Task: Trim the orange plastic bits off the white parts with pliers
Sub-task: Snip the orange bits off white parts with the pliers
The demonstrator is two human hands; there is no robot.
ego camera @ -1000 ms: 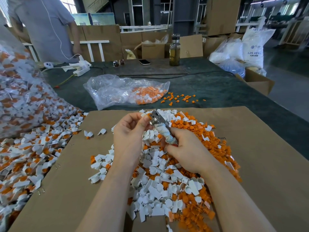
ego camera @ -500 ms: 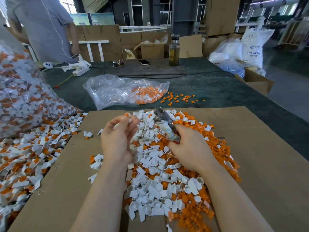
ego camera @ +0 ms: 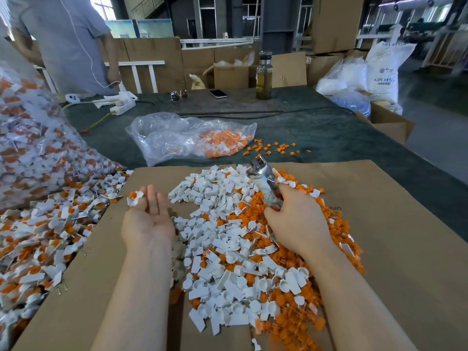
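Observation:
My right hand (ego camera: 296, 221) grips the taped handles of the pliers (ego camera: 266, 183), whose metal jaws point up and away over the heap. My left hand (ego camera: 148, 216) lies palm up with straight fingers on the cardboard (ego camera: 385, 249), left of the heap. A white part with an orange bit (ego camera: 135, 197) lies at its fingertips; whether the fingers pinch it is unclear. Between my hands spreads a pile of white parts (ego camera: 228, 252) mixed with cut orange bits (ego camera: 293, 323). Untrimmed white-and-orange parts (ego camera: 38, 239) cover the table at the left.
A big clear bag of untrimmed parts (ego camera: 27, 148) bulges at far left. A clear bag with orange bits (ego camera: 192, 138) lies beyond the cardboard, loose orange bits (ego camera: 273, 148) beside it. Farther back are a bottle (ego camera: 264, 77), phone (ego camera: 218, 93), power strip (ego camera: 119, 103) and a standing person (ego camera: 68, 41).
My left hand left the pliers' jaws, swung left and down, and turned palm up near the untrimmed parts. My right hand with the pliers shifted slightly right.

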